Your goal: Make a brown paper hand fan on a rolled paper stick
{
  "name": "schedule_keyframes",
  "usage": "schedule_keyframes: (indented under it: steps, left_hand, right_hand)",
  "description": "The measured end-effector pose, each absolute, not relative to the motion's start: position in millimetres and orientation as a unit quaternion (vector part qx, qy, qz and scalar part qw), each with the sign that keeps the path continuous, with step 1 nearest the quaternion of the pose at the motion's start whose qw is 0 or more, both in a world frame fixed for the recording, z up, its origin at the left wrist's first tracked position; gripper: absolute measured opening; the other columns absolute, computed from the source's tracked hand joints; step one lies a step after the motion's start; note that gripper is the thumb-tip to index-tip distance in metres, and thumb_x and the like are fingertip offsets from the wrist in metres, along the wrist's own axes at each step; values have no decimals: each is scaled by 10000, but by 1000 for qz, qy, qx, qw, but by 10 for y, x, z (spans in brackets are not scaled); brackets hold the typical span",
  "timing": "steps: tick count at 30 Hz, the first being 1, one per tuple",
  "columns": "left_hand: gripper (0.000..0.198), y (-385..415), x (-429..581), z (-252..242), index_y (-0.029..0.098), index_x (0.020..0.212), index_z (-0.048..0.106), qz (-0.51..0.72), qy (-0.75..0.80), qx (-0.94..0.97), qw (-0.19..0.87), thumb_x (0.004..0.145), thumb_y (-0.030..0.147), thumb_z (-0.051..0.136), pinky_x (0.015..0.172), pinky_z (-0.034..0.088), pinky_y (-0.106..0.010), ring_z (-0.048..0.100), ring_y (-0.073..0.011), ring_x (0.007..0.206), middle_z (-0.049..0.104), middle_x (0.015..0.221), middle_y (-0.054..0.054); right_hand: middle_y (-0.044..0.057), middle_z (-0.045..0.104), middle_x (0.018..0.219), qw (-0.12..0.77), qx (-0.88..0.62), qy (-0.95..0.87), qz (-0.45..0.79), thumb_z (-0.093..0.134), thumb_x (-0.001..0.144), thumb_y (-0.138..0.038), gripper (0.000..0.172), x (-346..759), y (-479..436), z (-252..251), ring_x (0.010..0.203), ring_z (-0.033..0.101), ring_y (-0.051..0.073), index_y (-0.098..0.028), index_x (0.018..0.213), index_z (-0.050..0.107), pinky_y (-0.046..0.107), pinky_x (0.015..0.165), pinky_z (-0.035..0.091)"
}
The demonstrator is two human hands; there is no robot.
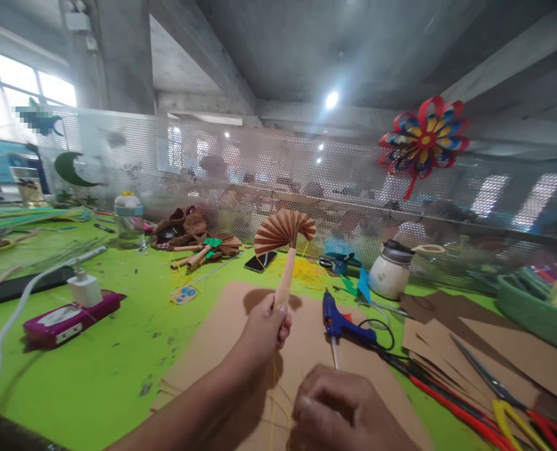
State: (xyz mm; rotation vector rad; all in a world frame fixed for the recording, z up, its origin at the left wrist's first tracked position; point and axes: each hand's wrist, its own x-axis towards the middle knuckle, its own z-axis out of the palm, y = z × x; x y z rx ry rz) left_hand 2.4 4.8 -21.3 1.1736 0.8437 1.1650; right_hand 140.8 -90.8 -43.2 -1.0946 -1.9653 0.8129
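Observation:
My left hand (271,321) is closed around the pale, rolled handle of a brown pleated paper fan (285,233), held upright above brown paper sheets (231,332). The fan's pleats spread at the top in a curved shape. Thin yellow thread (272,391) hangs below my left hand toward my right. My right hand (341,407) is low in the view, its fingers curled; whatever they pinch is hidden. Just beyond it, a blue glue gun (341,321) with a white glue stick in its back lies on the paper.
Scissors (487,373) and cut brown paper (431,341) lie at the right. A purple power strip (74,319) with a white charger sits left. Finished-looking paper fans (207,250), a phone (260,261), yellow shreds (304,269) and a white jar (391,272) stand before a perforated screen (269,156).

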Motion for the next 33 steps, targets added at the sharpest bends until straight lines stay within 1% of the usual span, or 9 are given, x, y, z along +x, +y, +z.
schedule_keyframes:
  steps: [2, 4, 6, 8, 12, 15, 20, 26, 33]
  left_hand:
    - [136, 49, 26, -223, 186, 768, 421, 496, 364, 517, 595, 806, 292, 495, 371, 180, -144, 292, -27, 384, 433, 569, 79]
    - [138, 49, 35, -231, 190, 768, 418, 488, 364, 526, 594, 799, 301, 493, 367, 186, -146, 287, -31, 379, 435, 557, 81]
    - [138, 42, 49, -237, 193, 776, 420, 478, 365, 534, 594, 791, 309, 493, 363, 194, -149, 290, -36, 377, 437, 552, 82]
    - [139, 24, 65, -238, 194, 789, 427, 468, 366, 543, 594, 786, 315, 494, 358, 200, -153, 301, -42, 374, 441, 550, 81]
    - [127, -28, 86, -238, 195, 764, 424, 454, 373, 562, 583, 791, 302, 488, 364, 214, -159, 319, -46, 376, 444, 547, 78]
    - [133, -56, 95, -245, 196, 719, 411, 450, 382, 574, 568, 803, 272, 480, 382, 231, -161, 342, -49, 399, 446, 550, 71]
    - [133, -76, 113, -268, 195, 707, 414, 452, 394, 583, 549, 820, 232, 473, 400, 242, -167, 363, -57, 429, 443, 557, 65]
    - [142, -64, 161, -315, 197, 704, 400, 442, 394, 568, 572, 827, 242, 455, 392, 234, -164, 346, -55, 414, 445, 554, 63]
    - [121, -59, 158, -321, 200, 809, 432, 433, 382, 537, 615, 801, 305, 492, 399, 203, -150, 332, -47, 402, 448, 573, 72]
  right_hand:
    - [29, 620, 690, 399, -443, -743, 304, 504, 859, -418, 311, 1496, -831, -252, 642, 579, 149, -172, 705, 617, 241, 584, 445]
    - [43, 621, 740, 425, -491, -724, 231, 515, 851, -386, 263, 1614, -695, -27, 707, 584, 175, -176, 725, 612, 281, 646, 462]
    - [62, 612, 794, 452, -534, -706, 109, 507, 849, -360, 231, 1741, -499, 206, 730, 576, 193, -177, 755, 610, 313, 651, 463]
    - [79, 592, 827, 481, -532, -693, -73, 528, 823, -322, 180, 1838, -272, 406, 798, 559, 218, -175, 747, 599, 339, 695, 454]
    - [75, 560, 840, 400, -549, -683, -268, 553, 818, -248, 85, 1856, 132, 633, 828, 530, 216, -171, 787, 574, 325, 744, 432]
    - [83, 550, 834, 369, -572, -668, -301, 569, 794, -216, 53, 1787, 320, 696, 854, 513, 239, -177, 763, 551, 327, 741, 406]
    - [67, 552, 770, 348, -595, -652, -314, 531, 791, -175, 70, 1744, 401, 746, 769, 516, 223, -189, 723, 525, 304, 661, 363]
    - [59, 575, 786, 321, -603, -656, -320, 516, 794, -141, 70, 1813, 304, 704, 757, 527, 201, -184, 738, 519, 287, 658, 345]
    - [51, 572, 741, 299, -623, -646, -325, 484, 805, -125, 114, 1890, 210, 484, 700, 529, 195, -187, 713, 510, 289, 615, 326]
